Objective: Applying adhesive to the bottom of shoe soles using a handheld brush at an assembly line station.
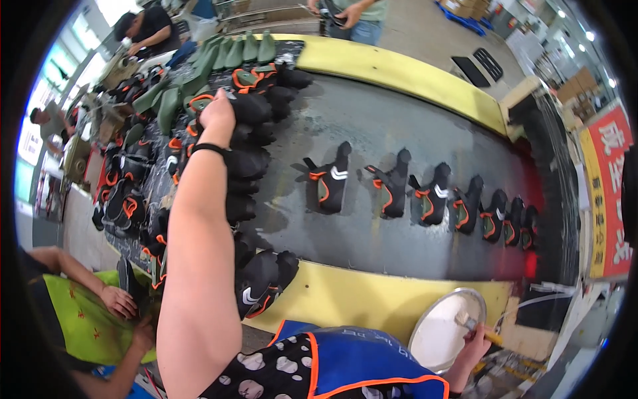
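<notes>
Left hand [218, 116] on a black shoe [251, 108] packed among other shoes [258, 274], its grip hidden! Right hand [473, 347] pinches a brush [471, 324] over the bowl [460, 290]; a careless tilt could drip onto the apron [355, 359].

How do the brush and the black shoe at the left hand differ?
The brush has a yellow handle and pale bristles; the shoe is black with orange trim. The brush is over the bowl; the shoe sits among other shoes. The right hand grips the brush; the left hand touches the shoe. Each has one hand on it.
</notes>
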### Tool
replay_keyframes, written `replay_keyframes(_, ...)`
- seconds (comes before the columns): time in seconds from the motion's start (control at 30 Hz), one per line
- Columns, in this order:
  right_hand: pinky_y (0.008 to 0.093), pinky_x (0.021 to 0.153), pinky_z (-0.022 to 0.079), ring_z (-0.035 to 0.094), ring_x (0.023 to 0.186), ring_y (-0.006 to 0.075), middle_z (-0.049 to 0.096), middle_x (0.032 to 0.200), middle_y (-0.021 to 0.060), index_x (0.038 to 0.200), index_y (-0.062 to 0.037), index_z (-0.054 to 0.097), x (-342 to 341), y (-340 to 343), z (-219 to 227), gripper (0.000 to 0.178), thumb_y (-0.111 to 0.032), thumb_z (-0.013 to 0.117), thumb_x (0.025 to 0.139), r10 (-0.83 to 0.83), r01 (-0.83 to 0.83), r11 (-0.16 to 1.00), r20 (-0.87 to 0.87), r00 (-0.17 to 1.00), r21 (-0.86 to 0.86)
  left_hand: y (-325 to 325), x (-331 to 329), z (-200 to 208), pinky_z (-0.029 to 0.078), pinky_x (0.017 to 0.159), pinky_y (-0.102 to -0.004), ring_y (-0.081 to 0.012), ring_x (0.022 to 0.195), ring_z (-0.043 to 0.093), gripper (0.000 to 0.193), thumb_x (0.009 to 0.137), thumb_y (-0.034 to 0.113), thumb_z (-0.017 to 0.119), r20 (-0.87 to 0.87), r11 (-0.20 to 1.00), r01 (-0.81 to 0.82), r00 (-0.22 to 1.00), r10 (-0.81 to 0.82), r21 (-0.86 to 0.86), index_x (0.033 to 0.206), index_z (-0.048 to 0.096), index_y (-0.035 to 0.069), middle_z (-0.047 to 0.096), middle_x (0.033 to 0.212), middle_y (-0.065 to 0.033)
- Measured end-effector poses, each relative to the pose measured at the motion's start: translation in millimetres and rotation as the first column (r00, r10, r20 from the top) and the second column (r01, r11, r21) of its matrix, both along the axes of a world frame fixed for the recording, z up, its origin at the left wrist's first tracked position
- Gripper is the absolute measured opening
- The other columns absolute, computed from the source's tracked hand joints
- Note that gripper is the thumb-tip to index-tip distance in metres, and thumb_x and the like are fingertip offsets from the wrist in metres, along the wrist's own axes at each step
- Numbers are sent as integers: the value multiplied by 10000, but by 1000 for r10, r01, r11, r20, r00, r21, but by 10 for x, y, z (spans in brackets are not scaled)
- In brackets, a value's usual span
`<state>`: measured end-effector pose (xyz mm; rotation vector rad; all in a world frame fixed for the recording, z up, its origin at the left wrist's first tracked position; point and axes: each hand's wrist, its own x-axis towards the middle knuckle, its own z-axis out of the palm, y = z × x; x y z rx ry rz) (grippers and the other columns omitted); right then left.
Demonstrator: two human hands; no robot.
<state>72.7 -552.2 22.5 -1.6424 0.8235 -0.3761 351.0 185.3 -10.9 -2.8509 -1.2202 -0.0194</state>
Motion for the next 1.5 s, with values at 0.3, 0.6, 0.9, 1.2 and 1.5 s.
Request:
replay_keyframes(0.3, 233, 541, 426, 505, 623, 76, 525, 742, -1, 873, -60, 538, -101, 33, 95, 91, -48, 604, 934, 164, -162, 986, 99, 981, -33, -867, -429, 340, 517, 802, -489, -412, 956, 661, 431, 940, 204, 567, 201, 897, 442, 880, -431, -10, 1363, 504, 249, 686, 1012, -228)
replay_keyframes(0.6, 260, 481, 456, 547, 518, 97, 575, 673, 20, 869, -51, 562, -368, -321, -61, 164, -180, 663, 887, 40, -68, 992, 252, 967, 102, -2603, -1337, 46, 549, 777, -290, -161, 1020, 621, 370, 911, 106, 599, 452, 71, 503, 823, -344, -861, 1269, 628, 18, 660, 1195, -81)
replay_keyframes(0.9, 249, 525, 454, 554, 576, 82, 576, 706, 15, 855, -55, 549, -869, -820, -103, 151, -145, 657, 908, -138, 68, 970, 300, 944, 232, -3610, -1961, -1947, 382, 433, -256, -123, 543, 524, 366, 928, 279, 627, -168, 112, -143, 949, -268, -983, 1252, 612, 110, 619, 784, -29)
replay_keyframes(1.2, 283, 552, 475, 588, 579, 119, 613, 691, 40, 841, -31, 583, -1144, -1126, -420, 150, -145, 676, 876, -326, 244, 936, 361, 874, 255, -3112, -2000, -2182, 516, 632, -301, -184, 660, 583, 376, 949, 334, 610, -154, -147, -164, 985, -77, -976, 1243, 583, 101, 613, 789, -51)
replay_keyframes(1.5, 266, 580, 478, 585, 640, 93, 615, 753, 40, 884, -25, 590, -1045, -1152, -620, 150, -135, 691, 881, -247, 176, 961, 386, 889, 212, -3248, -2158, -2093, 532, 721, -305, -201, 739, 617, 392, 947, 333, 608, -192, -41, -214, 933, -305, -976, 1254, 568, 92, 637, 846, -67)
